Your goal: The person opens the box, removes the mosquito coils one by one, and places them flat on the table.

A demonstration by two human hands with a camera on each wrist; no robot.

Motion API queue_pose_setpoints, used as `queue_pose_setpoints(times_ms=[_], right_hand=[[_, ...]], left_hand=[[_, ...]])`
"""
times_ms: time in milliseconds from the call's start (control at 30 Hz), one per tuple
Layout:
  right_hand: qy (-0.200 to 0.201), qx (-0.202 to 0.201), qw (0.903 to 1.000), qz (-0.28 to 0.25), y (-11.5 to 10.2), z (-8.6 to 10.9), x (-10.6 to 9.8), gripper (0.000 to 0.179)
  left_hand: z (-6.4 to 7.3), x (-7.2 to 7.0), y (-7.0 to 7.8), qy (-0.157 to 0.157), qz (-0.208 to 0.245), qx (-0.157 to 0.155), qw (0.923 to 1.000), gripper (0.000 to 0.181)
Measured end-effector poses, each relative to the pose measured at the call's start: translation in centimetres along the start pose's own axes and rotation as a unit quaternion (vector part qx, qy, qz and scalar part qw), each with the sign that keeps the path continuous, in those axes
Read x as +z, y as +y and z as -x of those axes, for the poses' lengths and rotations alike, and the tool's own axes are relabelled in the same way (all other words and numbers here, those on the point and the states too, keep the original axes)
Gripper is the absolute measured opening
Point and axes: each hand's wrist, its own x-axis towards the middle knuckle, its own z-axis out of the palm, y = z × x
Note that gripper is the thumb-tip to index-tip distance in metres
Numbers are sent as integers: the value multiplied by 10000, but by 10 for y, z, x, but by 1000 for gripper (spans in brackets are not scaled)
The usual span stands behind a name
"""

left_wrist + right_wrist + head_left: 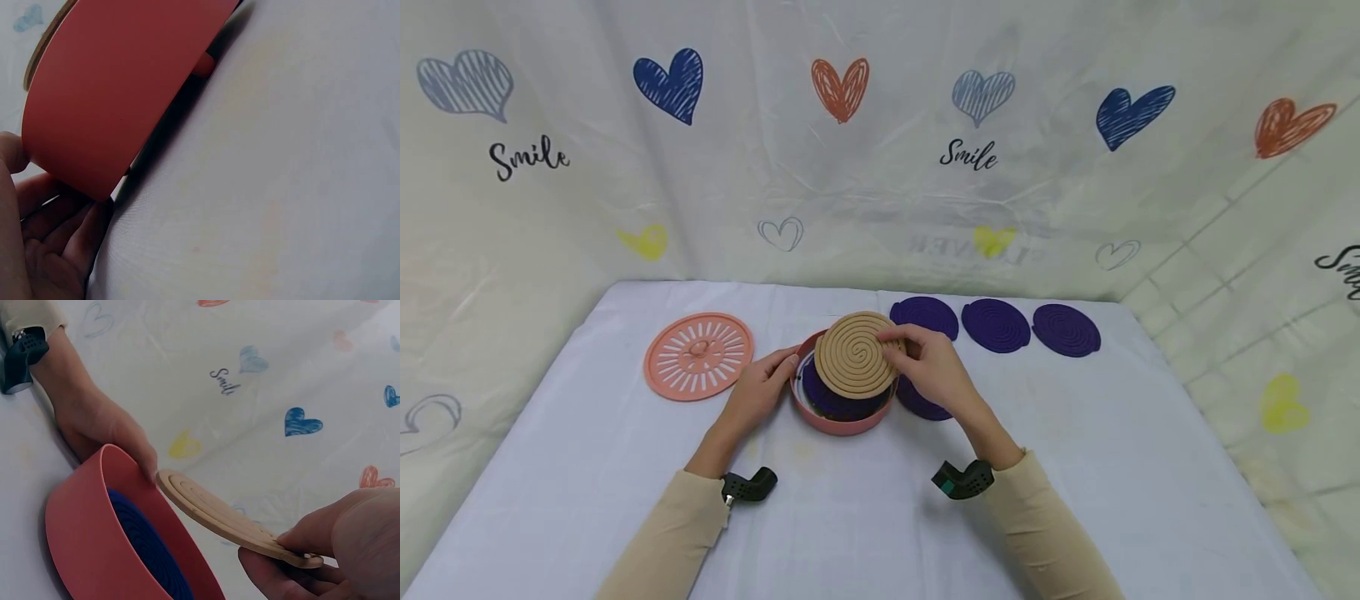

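My right hand pinches a tan spiral mosquito coil at its right edge, thumb on top and fingers beneath. The coil is tilted over a round coral-red mosquito coil holder. Inside the holder lies a dark purple coil, partly covered by the tan one in the head view. My left hand grips the holder's left side, thumb at the rim and fingers low against the wall. In the left wrist view, a small round foot shows under the holder.
A slotted coral lid lies flat at the left. Behind and right of the holder are purple coils in a row along the back edge. Another purple coil is partly hidden by my right hand. A heart-print curtain hangs behind the white-covered table.
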Motion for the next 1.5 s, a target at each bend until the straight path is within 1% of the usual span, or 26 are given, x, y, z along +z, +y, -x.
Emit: queue_pose_setpoints(times_ms=[167,300,567,933,1167,1333,1500], right_hand=[[136,64,9995,-282,4,3,-8,20],[194,179,9990,-356,8,7,-14,20],[378,377,9980,-336,13,16,-27,23],[641,573,9961,-216,30,27,-48,22],[880,799,9929,-102,40,35,-59,23],[959,901,9911,-175,45,40,-68,24],[1034,1007,9895,-84,47,46,-76,24]], left_hand=[[-1,-1,0,21,-73,-12,10000,49],[0,-1,1,9,-43,-26,10000,50],[2,-1,2,3,20,-10,10000,48],[1,1,0,16,-72,-1,10000,50],[1,0,2,5,-83,-12,10000,50],[1,1,2,23,-88,-7,10000,50],[1,1,1,12,-92,-23,10000,51]])
